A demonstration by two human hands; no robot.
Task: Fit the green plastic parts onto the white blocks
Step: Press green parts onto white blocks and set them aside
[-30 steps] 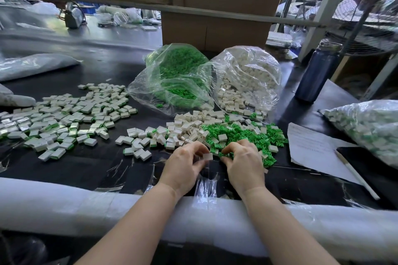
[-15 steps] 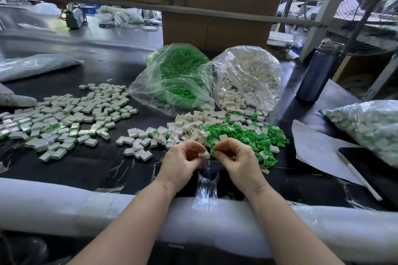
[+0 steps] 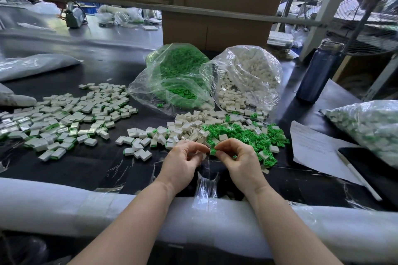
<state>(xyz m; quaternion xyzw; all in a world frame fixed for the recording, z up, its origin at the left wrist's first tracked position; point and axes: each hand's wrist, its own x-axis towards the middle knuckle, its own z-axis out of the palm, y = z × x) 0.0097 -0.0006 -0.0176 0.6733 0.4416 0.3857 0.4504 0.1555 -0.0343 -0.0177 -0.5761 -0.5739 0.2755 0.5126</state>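
- Head view: the left hand (image 3: 183,160) and right hand (image 3: 239,160) meet fingertip to fingertip just in front of the green pile (image 3: 247,135), both pinching one green part (image 3: 213,151) between them.
- Whether a white block sits under that part cannot be told.
- Loose white blocks (image 3: 189,127) lie touching the green pile's left edge.
- Fitted blocks (image 3: 64,118) spread well left of the pile.
- Behind the pile stand the green bag (image 3: 172,77) and white bag (image 3: 247,79).

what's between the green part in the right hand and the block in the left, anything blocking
Nothing visible. The right hand pinches a green part right at the left hand's fingertips; the white block there is mostly hidden by fingers.
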